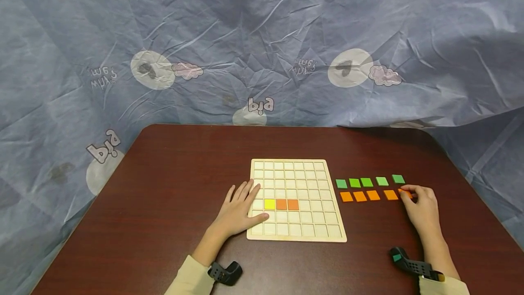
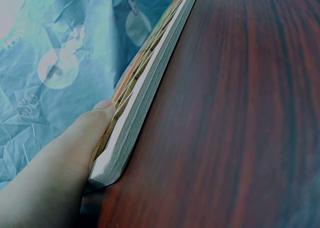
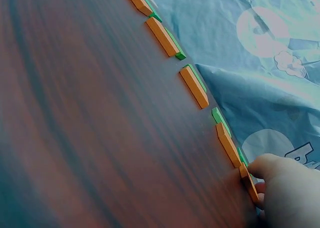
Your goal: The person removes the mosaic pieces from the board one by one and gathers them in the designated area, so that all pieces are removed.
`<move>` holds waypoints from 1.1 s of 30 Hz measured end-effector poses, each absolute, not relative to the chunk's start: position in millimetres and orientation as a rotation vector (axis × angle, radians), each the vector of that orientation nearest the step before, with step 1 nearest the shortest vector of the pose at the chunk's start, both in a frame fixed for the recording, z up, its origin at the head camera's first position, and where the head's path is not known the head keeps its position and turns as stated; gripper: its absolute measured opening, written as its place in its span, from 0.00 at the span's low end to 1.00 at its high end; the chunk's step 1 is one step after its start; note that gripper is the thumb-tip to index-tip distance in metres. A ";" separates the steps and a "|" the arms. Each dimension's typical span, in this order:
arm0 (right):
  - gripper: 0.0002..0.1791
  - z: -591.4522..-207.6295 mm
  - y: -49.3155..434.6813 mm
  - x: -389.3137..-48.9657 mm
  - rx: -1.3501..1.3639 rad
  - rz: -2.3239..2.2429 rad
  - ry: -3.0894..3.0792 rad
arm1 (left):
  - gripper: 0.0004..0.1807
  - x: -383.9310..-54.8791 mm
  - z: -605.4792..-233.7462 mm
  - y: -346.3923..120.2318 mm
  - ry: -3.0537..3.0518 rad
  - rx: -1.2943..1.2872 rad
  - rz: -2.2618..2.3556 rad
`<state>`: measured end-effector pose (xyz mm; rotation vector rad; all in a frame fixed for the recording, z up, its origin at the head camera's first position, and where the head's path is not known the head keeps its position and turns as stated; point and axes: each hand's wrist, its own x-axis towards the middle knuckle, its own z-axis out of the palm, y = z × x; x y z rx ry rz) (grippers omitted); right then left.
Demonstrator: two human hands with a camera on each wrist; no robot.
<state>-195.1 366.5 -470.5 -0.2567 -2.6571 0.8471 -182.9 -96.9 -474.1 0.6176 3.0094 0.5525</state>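
A pale wooden grid board (image 1: 313, 217) lies on the table. In one row sit a yellow tile (image 1: 269, 204) and two darker orange tiles (image 1: 287, 204). My left hand (image 1: 236, 211) rests flat over the board's left edge, fingers spread and straight; in the left wrist view its thumb (image 2: 97, 115) lies along the board's side. At the right end of a row of loose orange tiles (image 1: 360, 196), my right hand (image 1: 424, 206) pinches the last orange tile (image 3: 248, 184) between thumb and fingers, close beside its neighbour.
Behind the orange row runs a row of several green tiles (image 1: 366, 182), in differing shades. The dark red-brown table (image 1: 184, 163) ends at a printed blue-grey cloth (image 1: 254, 35) hanging at the back. Each wrist wears a black strap device (image 1: 413, 265).
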 end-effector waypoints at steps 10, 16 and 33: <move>0.18 -460.4 367.1 -192.7 -0.283 0.872 -2.607 | 0.47 -181.6 -475.2 -95.2 3.017 0.622 0.552; 0.16 -443.0 353.0 -192.0 -0.237 0.889 -2.558 | 0.47 -181.7 -474.8 -95.1 3.017 0.621 0.539; 0.11 -387.0 233.6 -176.1 0.180 1.016 -2.523 | 0.47 -182.3 -475.1 -94.9 3.024 0.619 0.539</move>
